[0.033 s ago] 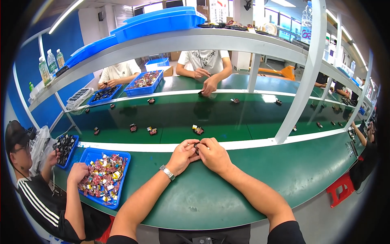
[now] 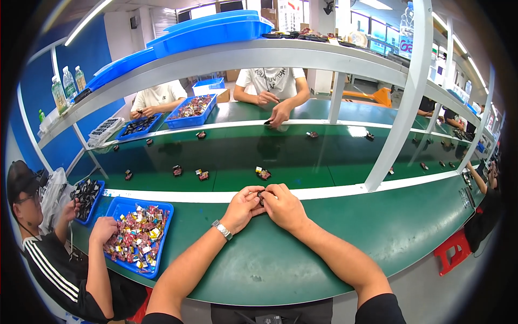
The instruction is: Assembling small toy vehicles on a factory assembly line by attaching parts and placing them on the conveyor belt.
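Grip: the left hand (image 2: 241,210) and right hand (image 2: 285,206) are curled inward, a small dark part (image 2: 261,198) pinched between their fingertips.
Small dark part: held over the worktop (image 2: 324,254) near the white edging (image 2: 334,192); apparently steadied from both sides because it is tiny.
Blue tray (image 2: 165,237): set at left, probably for shared reach; a co-worker's hand (image 2: 104,229) is held at its pieces (image 2: 137,237).

Brightly lit, glowing ceiling tubes (image 2: 87,22) and windows (image 2: 379,31), glare on green belt (image 2: 297,162), curved edges, black corners
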Motion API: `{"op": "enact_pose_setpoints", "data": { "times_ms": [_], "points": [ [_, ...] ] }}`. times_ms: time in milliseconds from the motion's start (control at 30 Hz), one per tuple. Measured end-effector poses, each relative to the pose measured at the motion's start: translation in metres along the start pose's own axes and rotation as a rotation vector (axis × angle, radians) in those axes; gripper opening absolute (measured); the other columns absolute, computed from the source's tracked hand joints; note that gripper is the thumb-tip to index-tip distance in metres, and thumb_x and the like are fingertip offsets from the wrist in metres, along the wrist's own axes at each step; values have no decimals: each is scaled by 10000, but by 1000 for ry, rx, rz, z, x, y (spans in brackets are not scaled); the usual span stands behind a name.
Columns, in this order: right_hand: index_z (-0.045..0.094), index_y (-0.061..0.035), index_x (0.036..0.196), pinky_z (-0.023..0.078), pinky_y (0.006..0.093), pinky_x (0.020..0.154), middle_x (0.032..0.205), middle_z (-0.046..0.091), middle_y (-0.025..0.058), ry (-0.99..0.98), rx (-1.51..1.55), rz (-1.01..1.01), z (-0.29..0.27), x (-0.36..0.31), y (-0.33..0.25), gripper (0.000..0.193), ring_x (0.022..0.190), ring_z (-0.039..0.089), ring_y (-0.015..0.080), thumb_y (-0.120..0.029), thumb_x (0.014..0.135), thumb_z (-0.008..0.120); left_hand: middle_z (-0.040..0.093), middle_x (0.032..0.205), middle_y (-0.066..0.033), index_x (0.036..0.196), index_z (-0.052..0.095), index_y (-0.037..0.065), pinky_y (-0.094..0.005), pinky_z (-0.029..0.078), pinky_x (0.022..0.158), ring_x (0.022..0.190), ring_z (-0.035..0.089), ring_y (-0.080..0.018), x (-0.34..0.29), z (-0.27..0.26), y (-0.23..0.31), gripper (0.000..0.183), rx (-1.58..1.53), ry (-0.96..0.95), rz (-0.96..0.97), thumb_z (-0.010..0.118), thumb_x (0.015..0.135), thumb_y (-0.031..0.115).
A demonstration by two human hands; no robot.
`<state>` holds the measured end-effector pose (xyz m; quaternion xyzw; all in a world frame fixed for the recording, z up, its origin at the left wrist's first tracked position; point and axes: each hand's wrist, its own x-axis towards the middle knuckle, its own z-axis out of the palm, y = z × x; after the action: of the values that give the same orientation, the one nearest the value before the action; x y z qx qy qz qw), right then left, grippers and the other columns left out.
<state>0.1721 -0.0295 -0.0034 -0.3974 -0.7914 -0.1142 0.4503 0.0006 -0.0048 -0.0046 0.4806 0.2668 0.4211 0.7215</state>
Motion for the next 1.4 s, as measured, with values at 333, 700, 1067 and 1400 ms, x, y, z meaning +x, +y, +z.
{"op": "enact_pose_setpoints", "data": {
  "times_ms": [333, 700, 1067, 1400],
  "points": [
    [658, -55, 907, 551, 328, 652, 912, 585, 38, 14, -34, 5, 7, -3, 1, 132, 838, 598, 214, -79, 787, 708, 606, 1158, -72, 1272, 462, 23, -387, 513, 986, 1078, 602, -178, -1, 0, -2, 294, 36, 20, 1, 482, 979, 14],
    [624, -52, 898, 533, 355, 687, 950, 578, 59, 51, 24, 108, 1, 1, -5, 180, 850, 598, 238, -72, 746, 719, 642, 1110, -83, 1184, 525, 19, -350, 562, 909, 1013, 640, -165, 2, 8, -3, 194, 129, 118, 30, 493, 994, 39],
    [616, -12, 1100, 529, 287, 694, 1022, 645, 80, -270, 791, 603, -3, 2, 20, 285, 769, 642, 116, -106, 849, 712, 652, 1069, -77, 1148, 535, 34, -311, 585, 813, 962, 654, -149, 6, 5, -14, 176, 424, 186, 91, 547, 976, 64],
    [720, -27, 957, 544, 341, 759, 881, 724, 125, 73, 141, 820, -12, 5, 146, 218, 805, 703, 245, -128, 768, 762, 604, 1206, -171, 1219, 489, -9, -316, 571, 866, 995, 674, -228, 9, -3, 1, 275, 236, 251, 108, 532, 951, 33]
  ]
}}
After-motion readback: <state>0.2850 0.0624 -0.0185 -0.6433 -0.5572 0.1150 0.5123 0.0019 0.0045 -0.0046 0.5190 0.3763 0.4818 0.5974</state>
